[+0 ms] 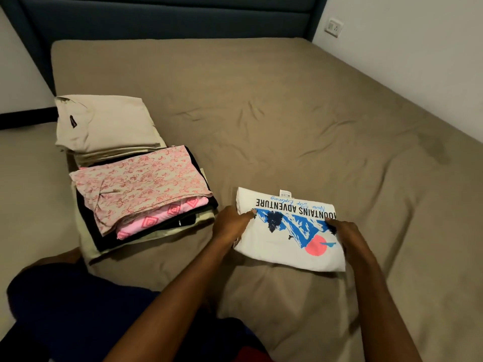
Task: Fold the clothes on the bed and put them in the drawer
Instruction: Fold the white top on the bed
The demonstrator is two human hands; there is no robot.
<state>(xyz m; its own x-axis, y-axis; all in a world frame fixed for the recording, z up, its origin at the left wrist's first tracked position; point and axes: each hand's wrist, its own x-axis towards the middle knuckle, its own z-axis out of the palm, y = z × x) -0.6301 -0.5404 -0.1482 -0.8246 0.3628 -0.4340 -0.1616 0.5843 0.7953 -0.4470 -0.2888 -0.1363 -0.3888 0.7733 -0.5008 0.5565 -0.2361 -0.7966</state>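
A folded white T-shirt (285, 241) with a blue mountain print and a pink circle lies on the brown bed (287, 121) in front of me. My left hand (231, 226) grips its left edge, thumb on top of the print. At the shirt's right edge my right hand (345, 236) holds the fabric with curled fingers. To the left sits a pile of folded clothes (141, 192), topped by a pink floral piece over pink patterned and black garments. Behind that pile rests a stack of beige folded clothes (104, 124).
A dark blue headboard (167, 19) runs along the far side. White wall with a socket (334, 26) stands at the right. My knee in dark shorts (65, 309) rests on the bed's near left. No drawer is in view.
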